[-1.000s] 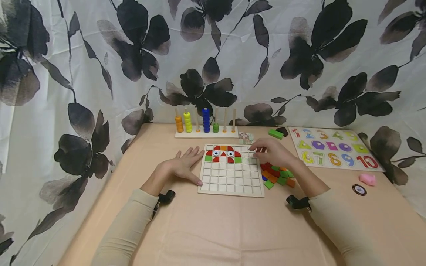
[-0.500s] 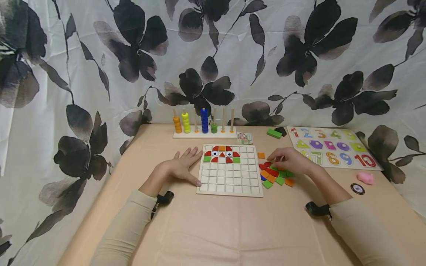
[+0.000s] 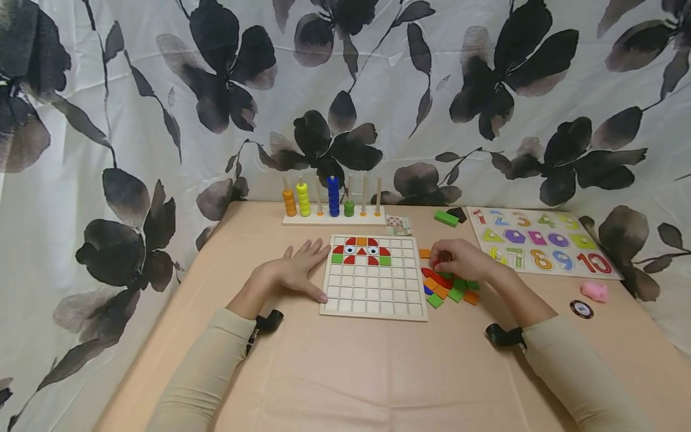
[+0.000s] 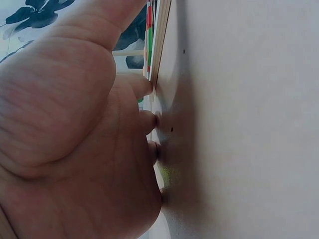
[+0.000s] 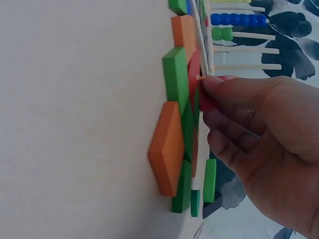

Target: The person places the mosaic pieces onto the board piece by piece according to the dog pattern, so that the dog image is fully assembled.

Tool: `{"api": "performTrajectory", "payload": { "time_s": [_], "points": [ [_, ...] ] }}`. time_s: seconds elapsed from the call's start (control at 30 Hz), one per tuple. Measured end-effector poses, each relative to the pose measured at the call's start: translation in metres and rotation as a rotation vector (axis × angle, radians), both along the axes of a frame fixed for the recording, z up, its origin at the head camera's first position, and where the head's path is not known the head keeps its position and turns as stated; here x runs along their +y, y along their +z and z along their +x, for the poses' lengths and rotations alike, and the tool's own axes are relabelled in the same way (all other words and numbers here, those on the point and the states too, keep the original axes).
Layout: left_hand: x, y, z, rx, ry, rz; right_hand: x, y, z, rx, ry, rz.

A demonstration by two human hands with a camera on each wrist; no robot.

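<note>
A white grid board (image 3: 372,288) lies in the middle of the table, its upper rows bearing red, green and orange tiles and two eye tiles (image 3: 349,249). My left hand (image 3: 288,273) rests with spread fingers along the board's left edge; in the left wrist view its fingertips touch down by that edge. To the right of the board, my right hand (image 3: 461,259) pinches a red tile (image 5: 207,99) between thumb and fingers, just over a pile of loose tiles (image 3: 455,294) in green, orange, red and blue. A single orange tile (image 3: 424,253) lies between board and hand.
Behind the board stands a bead-peg counter (image 3: 335,220) with a small picture card (image 3: 398,225) near its right end. Green blocks (image 3: 446,218) sit at the back right. A number puzzle board (image 3: 545,240), pink toy (image 3: 595,291) and round black-and-white token (image 3: 581,309) lie farther right.
My right hand has moved from the board's upper right edge rightward to the tile pile and taken a red tile. The orange tile beside the board has come into sight. My left hand stays put.
</note>
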State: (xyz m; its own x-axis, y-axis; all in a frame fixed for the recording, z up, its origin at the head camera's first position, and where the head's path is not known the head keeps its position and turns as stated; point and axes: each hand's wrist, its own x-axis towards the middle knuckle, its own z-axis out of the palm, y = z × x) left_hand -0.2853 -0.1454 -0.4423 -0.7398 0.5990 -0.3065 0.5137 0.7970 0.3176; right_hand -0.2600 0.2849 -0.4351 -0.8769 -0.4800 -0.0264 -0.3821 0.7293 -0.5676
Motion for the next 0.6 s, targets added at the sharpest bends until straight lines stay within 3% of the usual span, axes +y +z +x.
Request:
{"api": "performTrajectory", "payload": {
  "time_s": [0.27, 0.43, 0.6],
  "points": [
    [0.0, 0.0, 0.0, 0.001, -0.004, 0.005, -0.022, 0.014, -0.006, 0.044, -0.035, -0.218],
    [0.0, 0.0, -0.001, -0.006, -0.002, 0.009, -0.059, 0.02, -0.013, -0.002, 0.019, -0.294],
    [0.0, 0.0, -0.002, -0.002, 0.001, 0.003, -0.108, 0.02, -0.021, -0.008, 0.101, -0.297]
  ]
}}
